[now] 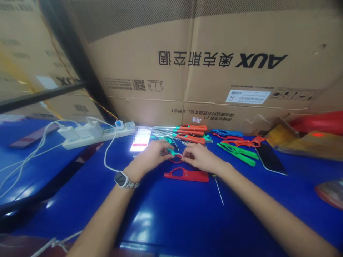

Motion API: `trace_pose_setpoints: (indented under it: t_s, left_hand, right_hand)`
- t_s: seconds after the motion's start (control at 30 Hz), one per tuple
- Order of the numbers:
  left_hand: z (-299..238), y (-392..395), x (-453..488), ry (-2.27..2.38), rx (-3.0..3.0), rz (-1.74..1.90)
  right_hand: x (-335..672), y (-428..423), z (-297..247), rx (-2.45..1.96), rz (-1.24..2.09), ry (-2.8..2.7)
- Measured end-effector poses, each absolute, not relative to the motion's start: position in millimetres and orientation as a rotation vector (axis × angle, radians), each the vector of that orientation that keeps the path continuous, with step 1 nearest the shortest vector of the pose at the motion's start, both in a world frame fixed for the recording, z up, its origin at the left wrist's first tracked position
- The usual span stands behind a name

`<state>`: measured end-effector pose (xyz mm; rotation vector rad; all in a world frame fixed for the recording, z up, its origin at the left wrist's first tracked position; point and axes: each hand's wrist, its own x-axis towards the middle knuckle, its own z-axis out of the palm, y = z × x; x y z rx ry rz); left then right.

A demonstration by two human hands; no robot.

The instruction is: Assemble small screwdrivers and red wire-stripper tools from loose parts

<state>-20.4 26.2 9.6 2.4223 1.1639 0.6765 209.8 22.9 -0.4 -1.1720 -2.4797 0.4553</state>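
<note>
My left hand (155,153) is closed on a small teal plastic part (170,152), thumb and fingertips pressed on it. Thin red and white wires (177,159) curve from this part toward my right hand (199,156), whose fingertips pinch the wire ends. A red plastic casing half (194,175) with a finger loop lies flat just below both hands. Near my right wrist rests a thin metal rod (219,191) with a yellowish end. Behind the hands lie several orange long-nosed lighters (191,138) with metal tubes. Small teal parts among them are partly hidden.
Green casing pieces (238,153), a blue casing (227,133) and a red casing (246,142) lie to the right, beside a dark phone (271,159). A lit phone (140,141) and a white power strip (77,141) with cables sit left. A cardboard box (209,78) stands behind.
</note>
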Motion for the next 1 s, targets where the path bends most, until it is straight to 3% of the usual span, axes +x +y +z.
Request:
trace_pose_setpoints:
  t_s: [0.3, 0.67, 1.0]
  left_hand:
    - [10.3, 25.6, -19.2, 1.222, 2.420, 0.605]
    - [1.5, 28.7, -20.0, 1.171, 2.343, 0.623]
    - [-7.0, 31.3, -19.0, 1.169, 2.240, 0.571]
  right_hand:
    - [216.3, 13.8, -14.9, -0.948, 0.193, -2.526]
    - [207.9, 22.4, -2.5, -1.171, 0.531, -2.420]
    - [203.3, 33.4, -0.3, -1.046, 0.362, -2.596]
